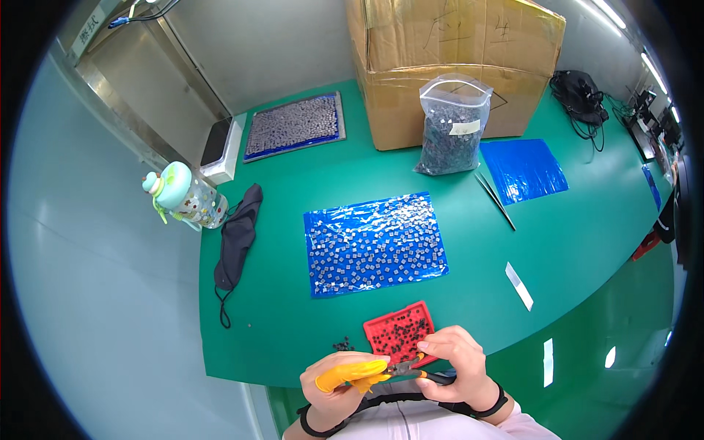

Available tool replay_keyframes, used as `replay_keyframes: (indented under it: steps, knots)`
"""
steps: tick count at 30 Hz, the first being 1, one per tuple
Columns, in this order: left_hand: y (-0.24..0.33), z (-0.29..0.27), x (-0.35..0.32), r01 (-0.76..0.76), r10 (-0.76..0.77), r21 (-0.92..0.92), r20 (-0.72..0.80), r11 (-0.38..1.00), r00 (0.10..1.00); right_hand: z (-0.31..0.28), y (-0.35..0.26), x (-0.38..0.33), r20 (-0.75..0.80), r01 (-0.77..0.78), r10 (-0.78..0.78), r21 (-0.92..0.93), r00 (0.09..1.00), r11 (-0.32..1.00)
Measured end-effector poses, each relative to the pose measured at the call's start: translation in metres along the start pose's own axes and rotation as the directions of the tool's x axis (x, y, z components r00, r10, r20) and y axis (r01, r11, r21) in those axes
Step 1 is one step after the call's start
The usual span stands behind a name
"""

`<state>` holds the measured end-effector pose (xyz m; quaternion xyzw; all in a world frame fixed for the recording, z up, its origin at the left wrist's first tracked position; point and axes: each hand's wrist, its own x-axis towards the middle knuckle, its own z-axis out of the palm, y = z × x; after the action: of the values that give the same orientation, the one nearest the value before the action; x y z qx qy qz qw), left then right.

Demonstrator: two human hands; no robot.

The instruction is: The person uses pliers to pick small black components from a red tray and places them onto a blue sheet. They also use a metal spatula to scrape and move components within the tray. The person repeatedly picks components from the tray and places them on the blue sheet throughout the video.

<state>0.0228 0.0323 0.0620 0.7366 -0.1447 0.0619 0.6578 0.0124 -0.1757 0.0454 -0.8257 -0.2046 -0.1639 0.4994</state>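
In my right hand (pixel 463 363) is a pair of small cutting pliers (pixel 403 368) with black and orange handles, its jaws turned left. My left hand (pixel 331 385) is closed in a pinch right beside the jaws, with yellow coverings (pixel 348 374) over the thumb and a finger. Whatever lies between those fingertips is too small to make out. Just beyond both hands sits a shallow red tray (pixel 372 334) scattered with small black pieces. A small heap of black bits (pixel 343 344) lies left of the tray.
Farther in, a blue sheet (pixel 320 284) carries many small square metallic pieces. Around it are tweezers (pixel 496 202), another blue sheet (pixel 524 170), a filled zip bag (pixel 453 136), a large cardboard box (pixel 396 110), a loaded tray (pixel 342 121), a bottle (pixel 202 202) and a dark pouch (pixel 238 242).
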Motion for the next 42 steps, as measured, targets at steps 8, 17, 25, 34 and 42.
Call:
replay_keyframes:
  steps: [8,17,25,34,42]
  knots:
    - [-0.004,0.0,0.001,-0.051,0.051,0.024,0.029,0.998,0.998,-0.001,0.001,-0.001,-0.022,0.07,-0.074,-0.143,0.997,0.987]
    - [-0.001,-0.003,-0.001,0.023,-0.027,0.056,0.075,0.998,0.997,-0.003,0.0,-0.002,-0.035,0.079,-0.086,-0.172,0.996,0.982]
    - [-0.005,-0.001,0.0,-0.007,0.012,-0.127,0.039,0.992,0.999,-0.002,-0.001,-0.002,-0.014,0.024,-0.024,-0.057,1.0,0.998]
    - [-0.005,0.0,-0.006,0.167,-0.168,-0.189,0.012,0.968,0.986,-0.002,0.001,-0.003,-0.022,0.042,-0.044,-0.082,0.999,0.996]
    - [0.001,0.004,-0.001,0.338,-0.346,-0.36,0.045,0.87,0.937,-0.004,-0.001,-0.003,-0.043,0.05,-0.057,-0.15,0.997,0.987]
